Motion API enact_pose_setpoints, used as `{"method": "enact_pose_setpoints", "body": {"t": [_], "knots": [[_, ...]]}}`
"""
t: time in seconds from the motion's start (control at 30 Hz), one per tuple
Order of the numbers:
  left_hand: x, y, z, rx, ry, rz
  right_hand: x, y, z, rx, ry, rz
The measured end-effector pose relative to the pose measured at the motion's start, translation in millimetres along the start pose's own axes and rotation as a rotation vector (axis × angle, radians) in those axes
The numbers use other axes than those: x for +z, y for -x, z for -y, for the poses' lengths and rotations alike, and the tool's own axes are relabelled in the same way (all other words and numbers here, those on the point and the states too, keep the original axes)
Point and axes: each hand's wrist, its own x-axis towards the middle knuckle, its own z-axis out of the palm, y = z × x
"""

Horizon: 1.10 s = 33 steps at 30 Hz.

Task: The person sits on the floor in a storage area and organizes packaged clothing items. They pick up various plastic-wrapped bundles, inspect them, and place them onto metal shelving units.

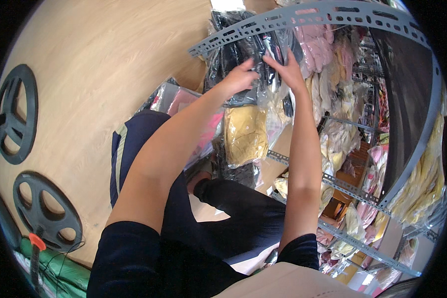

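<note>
Dark garments (231,56) in clear plastic bags are bunched together at the upper middle, partly behind a grey perforated metal bar. My left hand (242,77) is over the front of these bags, its thumb and fingers apart, with nothing visible between them. At the right side of the same bags is my right hand (288,70), thumb and forefinger spread against the plastic. Its other fingers are hidden, so a grip on a bag cannot be made out. Just below my hands lies a folded mustard-yellow garment (246,134) in clear plastic.
The grey slotted-angle bar (309,16) arches above my hands. Metal shelving (352,190) with bagged garments stands to the right, near bagged pink garments (314,44). A bagged pink item (182,100) is by my knee. Black spoked wheels (48,210) stand left on the pale floor (97,74).
</note>
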Motion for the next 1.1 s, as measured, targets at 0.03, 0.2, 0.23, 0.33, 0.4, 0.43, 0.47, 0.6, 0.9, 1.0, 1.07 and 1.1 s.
{"method": "enact_pose_setpoints", "body": {"t": [0.03,0.2,0.23,0.33,0.4,0.43,0.47,0.6,0.9,1.0,1.07,1.1], "knots": [[1,-5,-1,0.003,-0.066,0.095,9,-3,5,-0.034,0.076,0.000],[3,1,8,0.035,0.086,0.137,31,-2,43,0.223,0.373,-0.168],[0,0,7,0.023,0.141,0.104,31,-5,37,0.200,0.356,-0.223],[2,-7,5,0.007,0.155,-0.148,-6,-19,-21,0.134,0.295,-0.362],[-17,-19,22,0.013,-0.103,-0.555,-22,-23,-44,0.076,0.177,-0.346],[-28,-24,32,0.013,-0.233,-0.762,-25,-20,-45,0.052,0.088,-0.320],[-28,-22,32,0.012,-0.242,-0.803,-30,-15,-43,0.037,0.004,-0.303],[-19,-12,21,-0.018,-0.405,-1.078,-29,-6,-32,0.075,0.007,-0.299],[-26,-23,34,0.069,-0.208,-0.478,-26,-9,-34,-0.036,0.013,-0.261],[-15,-26,32,0.083,-0.117,-0.275,-21,-8,-37,-0.035,0.031,-0.212],[-12,-25,30,0.098,-0.157,-0.214,-16,-7,-33,-0.044,0.052,-0.245],[-9,-24,28,0.062,-0.155,-0.161,-15,-6,-32,-0.047,0.064,-0.263]]}}
